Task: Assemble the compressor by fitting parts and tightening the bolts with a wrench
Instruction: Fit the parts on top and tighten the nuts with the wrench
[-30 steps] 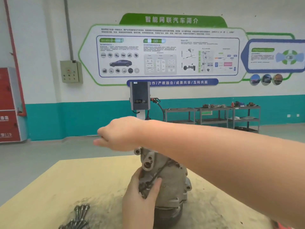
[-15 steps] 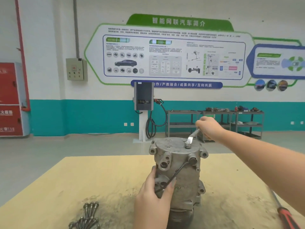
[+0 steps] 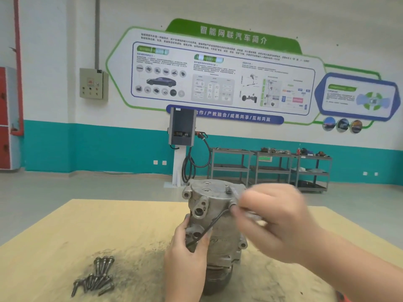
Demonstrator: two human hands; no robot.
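Observation:
A grey metal compressor [image 3: 218, 214] stands upright on the yellow table [image 3: 87, 236], its pulley end down and a black wire across its side. My left hand [image 3: 185, 258] grips the housing's near left side. My right hand [image 3: 277, 221], blurred by motion, holds a silver wrench [image 3: 234, 191] to the right of the compressor. The wrench's head sits on a bolt on the right side of the top cover.
Several loose bolts [image 3: 96, 277] lie in a heap on the table's front left, on a dark greasy patch. A red tool handle [image 3: 342, 297] shows at the bottom right edge. Beyond the table are a charging post [image 3: 182, 144] and metal shelf carts [image 3: 270, 168].
My right hand swung the wrench round from the left, past the far right, to the near right of the compressor. My left hand kept its grip. The camera shifted slightly.

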